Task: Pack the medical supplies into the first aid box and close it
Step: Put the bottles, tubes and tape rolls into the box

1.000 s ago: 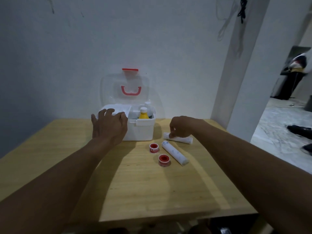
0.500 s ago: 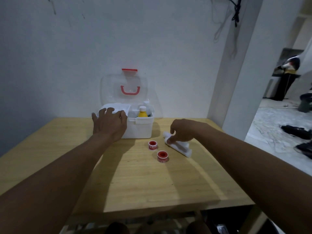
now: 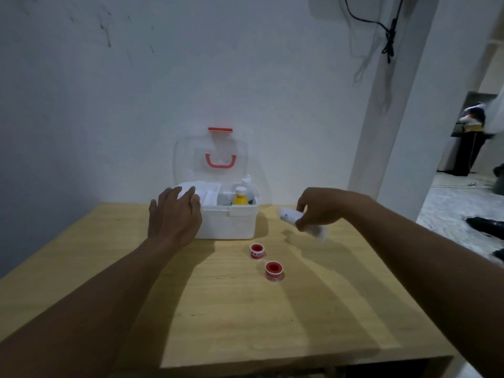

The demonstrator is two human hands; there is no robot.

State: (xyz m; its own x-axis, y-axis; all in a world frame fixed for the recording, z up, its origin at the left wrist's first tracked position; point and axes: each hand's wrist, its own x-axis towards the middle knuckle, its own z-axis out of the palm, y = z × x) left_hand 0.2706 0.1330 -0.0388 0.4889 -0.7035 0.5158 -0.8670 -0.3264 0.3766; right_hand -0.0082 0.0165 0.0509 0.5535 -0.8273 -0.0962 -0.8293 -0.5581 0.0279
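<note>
Rolls in the grip, box braced: carrying them in cleanly

Bandage rolls [image 3: 300,221] sit pinched in the right hand [image 3: 320,207], fingers curled over the top and thumb under, lifted clear of the counter [image 3: 245,317]; motion blur hides whether it holds one roll or two together. Both ends stick out past the fist, so the hold looks central, which should keep the load from tipping. If two are held, a firmer squeeze would stop the lower one slipping free.

At nine o'clock from that hand stands the first aid box [image 3: 229,221], white, its clear lid [image 3: 210,159] upright against the wall. The left hand [image 3: 174,214] lies spread and flat on the box's near-left corner, gripping nothing, steadying it. Keeping it there makes sense while the rolls go in.

Inside, a yellow bottle [image 3: 240,197] fills the right compartment; the left compartment looks whiter and fuller, though its contents are unclear. Best to bring the rolls in lengthwise, low over the rim, and lay them flat so the lid can shut later.

At six o'clock from the box, two red tape rolls [image 3: 266,261] wait on the counter, near each other, unpacked.
</note>
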